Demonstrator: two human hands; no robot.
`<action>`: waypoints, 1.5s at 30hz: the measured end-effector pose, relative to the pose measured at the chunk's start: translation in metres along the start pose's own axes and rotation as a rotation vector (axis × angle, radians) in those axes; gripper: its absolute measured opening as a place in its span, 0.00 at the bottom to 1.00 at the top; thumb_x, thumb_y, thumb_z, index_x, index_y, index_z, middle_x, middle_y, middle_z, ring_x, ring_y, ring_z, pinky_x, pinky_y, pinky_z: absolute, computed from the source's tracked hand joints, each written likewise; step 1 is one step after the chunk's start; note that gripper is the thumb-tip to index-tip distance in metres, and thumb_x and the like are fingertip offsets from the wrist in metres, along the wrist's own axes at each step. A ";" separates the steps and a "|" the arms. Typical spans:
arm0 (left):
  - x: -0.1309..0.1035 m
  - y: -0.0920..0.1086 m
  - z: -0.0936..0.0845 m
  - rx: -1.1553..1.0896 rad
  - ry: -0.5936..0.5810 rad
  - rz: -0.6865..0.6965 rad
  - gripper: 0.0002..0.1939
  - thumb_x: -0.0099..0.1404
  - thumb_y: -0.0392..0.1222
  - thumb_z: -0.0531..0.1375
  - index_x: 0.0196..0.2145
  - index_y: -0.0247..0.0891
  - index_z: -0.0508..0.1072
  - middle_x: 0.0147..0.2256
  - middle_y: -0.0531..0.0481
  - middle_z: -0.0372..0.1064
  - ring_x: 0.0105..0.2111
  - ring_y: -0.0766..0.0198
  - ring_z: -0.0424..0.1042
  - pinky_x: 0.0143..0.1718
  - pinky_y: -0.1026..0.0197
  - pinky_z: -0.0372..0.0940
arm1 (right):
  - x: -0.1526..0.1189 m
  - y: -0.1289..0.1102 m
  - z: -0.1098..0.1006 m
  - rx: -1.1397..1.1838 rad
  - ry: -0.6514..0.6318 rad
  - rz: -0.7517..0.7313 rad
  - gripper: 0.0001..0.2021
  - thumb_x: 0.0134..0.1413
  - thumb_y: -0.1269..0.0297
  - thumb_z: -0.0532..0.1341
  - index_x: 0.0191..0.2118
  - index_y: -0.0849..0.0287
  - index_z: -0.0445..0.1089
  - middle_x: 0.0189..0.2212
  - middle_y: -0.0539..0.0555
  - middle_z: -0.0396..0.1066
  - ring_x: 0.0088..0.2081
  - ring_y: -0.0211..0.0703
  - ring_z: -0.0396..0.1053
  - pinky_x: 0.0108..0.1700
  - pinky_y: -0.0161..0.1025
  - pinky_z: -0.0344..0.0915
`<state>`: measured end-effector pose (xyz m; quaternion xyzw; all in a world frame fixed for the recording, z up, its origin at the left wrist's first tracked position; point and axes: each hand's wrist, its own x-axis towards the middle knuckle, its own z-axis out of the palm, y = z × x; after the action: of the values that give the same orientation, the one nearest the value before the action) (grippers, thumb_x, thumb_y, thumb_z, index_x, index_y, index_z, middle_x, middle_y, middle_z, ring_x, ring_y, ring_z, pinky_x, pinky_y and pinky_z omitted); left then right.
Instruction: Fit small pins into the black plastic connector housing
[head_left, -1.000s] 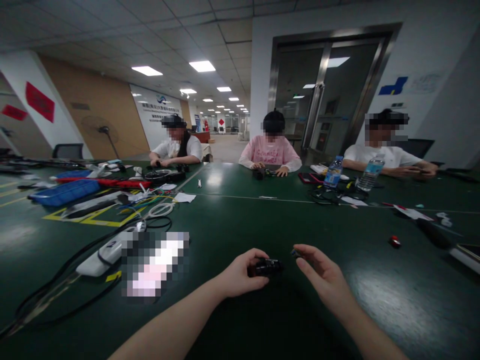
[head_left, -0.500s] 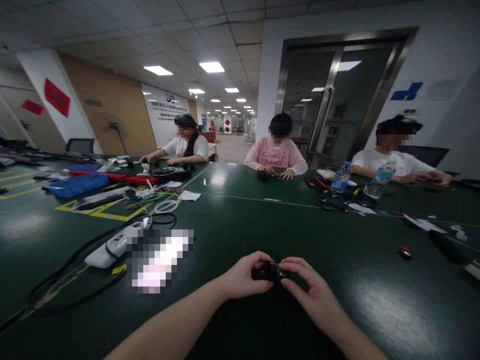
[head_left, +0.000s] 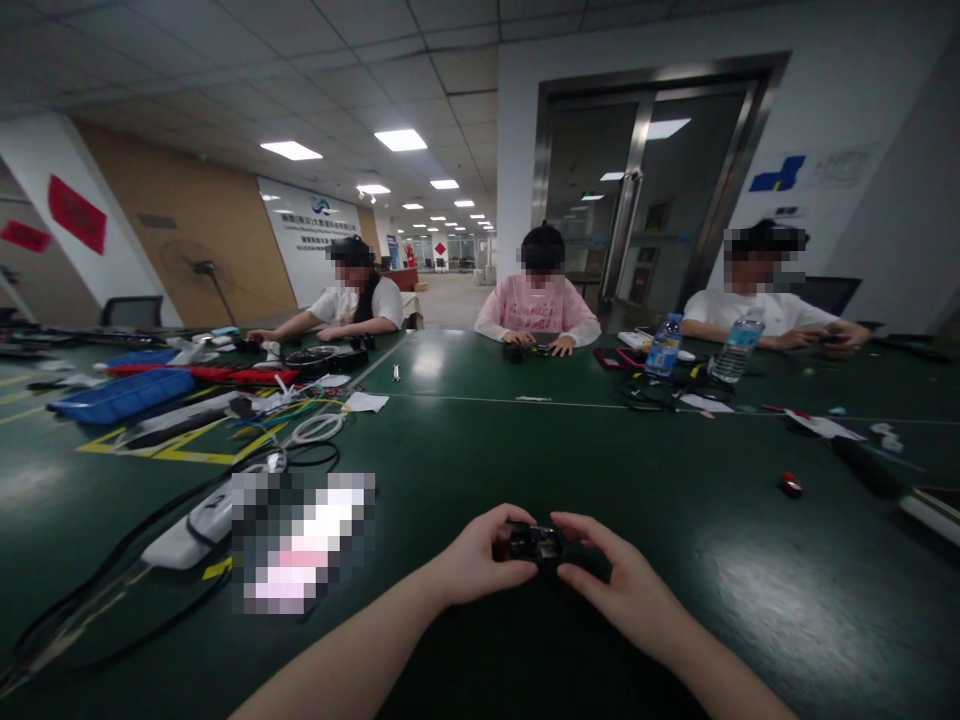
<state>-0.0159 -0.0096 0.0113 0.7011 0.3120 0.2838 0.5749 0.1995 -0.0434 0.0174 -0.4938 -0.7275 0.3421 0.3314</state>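
Observation:
A small black plastic object (head_left: 535,543), with a hollow and a lighter patch on its upper side, is held just over the dark green table in front of me. My left hand (head_left: 484,553) grips its left end, fingers curled above and thumb below. At the right end, my right hand (head_left: 616,565) closes index finger and thumb around the edge in a loose pinch. The object's exact kind is too dark and small to make out. To the right lies a small red and black item (head_left: 790,485), apart from both hands.
To my left are a white power strip (head_left: 191,522) with black cables, a pixelated bright screen (head_left: 307,545) and a blue tray (head_left: 124,396). Water bottles (head_left: 739,350) stand at the far right. Several people sit across the green table (head_left: 450,450).
The view has swung slightly to the right. The black object now shows more of its hollow upper side, and my right fingers have parted a little around its end.

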 end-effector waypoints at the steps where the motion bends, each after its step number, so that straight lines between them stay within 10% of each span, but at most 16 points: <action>1: 0.000 0.001 0.000 0.008 0.000 -0.004 0.21 0.56 0.37 0.62 0.47 0.39 0.62 0.39 0.47 0.68 0.37 0.61 0.69 0.37 0.58 0.63 | 0.000 0.002 0.000 0.012 -0.009 0.012 0.23 0.51 0.66 0.60 0.54 0.50 0.61 0.52 0.52 0.65 0.54 0.47 0.61 0.58 0.50 0.56; 45: -0.002 0.008 0.003 0.342 0.090 -0.023 0.20 0.58 0.40 0.59 0.49 0.41 0.62 0.41 0.48 0.64 0.36 0.62 0.65 0.37 0.60 0.62 | 0.000 0.000 -0.001 -0.066 0.009 0.058 0.19 0.52 0.64 0.59 0.51 0.51 0.62 0.49 0.52 0.67 0.51 0.47 0.64 0.54 0.48 0.60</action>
<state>-0.0141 -0.0146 0.0182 0.7716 0.3893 0.2512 0.4358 0.2000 -0.0431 0.0177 -0.5267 -0.7223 0.3252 0.3082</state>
